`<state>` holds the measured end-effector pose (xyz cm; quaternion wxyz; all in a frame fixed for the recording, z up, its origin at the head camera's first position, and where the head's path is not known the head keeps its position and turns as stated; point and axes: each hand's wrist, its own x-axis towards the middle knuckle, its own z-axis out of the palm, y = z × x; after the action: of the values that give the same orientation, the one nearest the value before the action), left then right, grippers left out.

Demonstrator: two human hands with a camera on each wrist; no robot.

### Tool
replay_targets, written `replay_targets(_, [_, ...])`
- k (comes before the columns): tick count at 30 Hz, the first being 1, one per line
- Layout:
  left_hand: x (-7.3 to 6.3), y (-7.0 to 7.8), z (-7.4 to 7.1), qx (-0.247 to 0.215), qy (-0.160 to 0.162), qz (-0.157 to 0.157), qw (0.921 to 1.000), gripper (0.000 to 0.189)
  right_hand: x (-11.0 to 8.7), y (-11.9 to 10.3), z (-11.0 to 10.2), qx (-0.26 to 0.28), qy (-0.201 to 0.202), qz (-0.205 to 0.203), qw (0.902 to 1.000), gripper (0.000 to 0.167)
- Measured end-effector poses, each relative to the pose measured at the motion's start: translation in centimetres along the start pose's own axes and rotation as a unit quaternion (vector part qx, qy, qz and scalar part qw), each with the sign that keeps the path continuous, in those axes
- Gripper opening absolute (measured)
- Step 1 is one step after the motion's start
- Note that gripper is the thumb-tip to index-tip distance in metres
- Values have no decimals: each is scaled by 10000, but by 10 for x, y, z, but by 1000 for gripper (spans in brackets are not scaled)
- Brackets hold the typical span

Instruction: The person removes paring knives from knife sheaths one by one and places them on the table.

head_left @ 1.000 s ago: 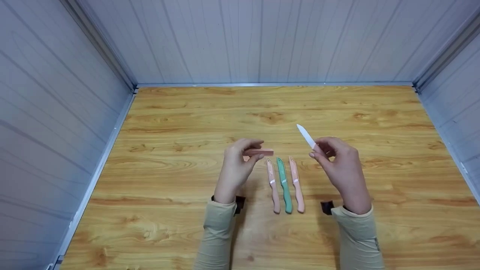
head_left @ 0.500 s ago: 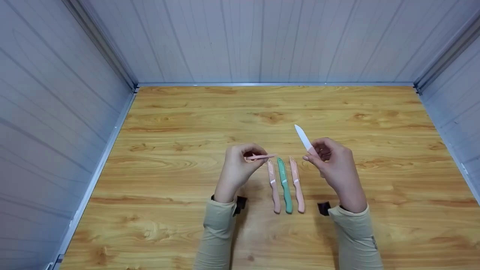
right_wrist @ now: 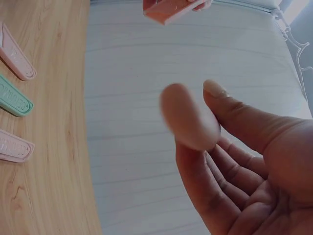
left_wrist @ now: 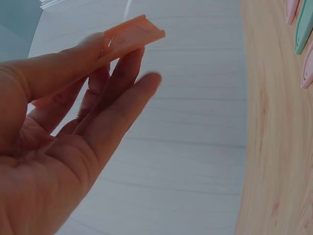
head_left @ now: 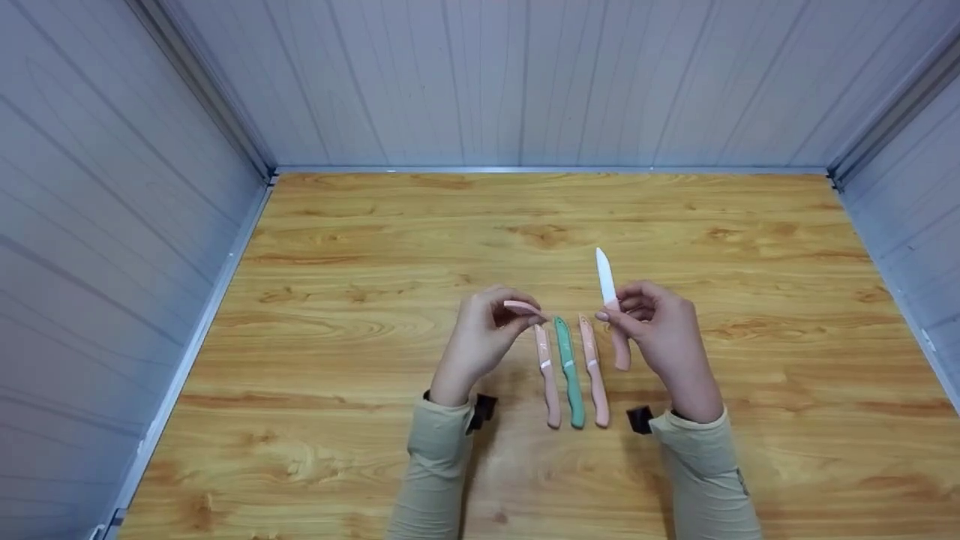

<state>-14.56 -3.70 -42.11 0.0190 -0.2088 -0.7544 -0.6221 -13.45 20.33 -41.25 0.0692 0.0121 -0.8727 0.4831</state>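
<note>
Head view: right grip (head_left: 658,324) leans inward, pinching a knife (head_left: 607,281).

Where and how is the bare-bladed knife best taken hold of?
By its pink handle, probably pinched from the right as the right hand does: the white blade is uncovered, tip pointing away, and the left hand, holding a pink cover, occupies the left.

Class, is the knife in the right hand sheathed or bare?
Bare. The knife shows an uncovered white blade in the head view; the left hand holds a pink sheath apart from it.
</note>
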Motion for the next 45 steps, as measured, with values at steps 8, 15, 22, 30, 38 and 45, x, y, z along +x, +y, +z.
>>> replay_targets(8, [1, -4, 1, -398, -67, -551, 9977, 24, 1, 2, 7, 137, -320, 378, 9987, 29])
replay_targets(15, [1, -12, 0, -609, 331, -1034, 9922, 42, 2, 8, 14, 393, -907, 707, 9926, 31])
replay_targets(22, [1, -16, -3, -620, 352, -1132, 9910, 40, 5, 16, 18, 752, -1379, 1095, 9815, 35])
replay_targets(30, [4, -34, -3, -450, 730, -1132, 9899, 38, 9, 19, 26, 981, -1674, 973, 9762, 36])
replay_targets(38, [6, -50, -6, -488, 1112, -1430, 9822, 38, 25, 13, 35, 948, -1758, 822, 9764, 28])
replay_targets(45, [14, -60, -13, -413, 1044, -1840, 9765, 34, 42, 7, 48, 1150, -1798, 954, 9723, 25])
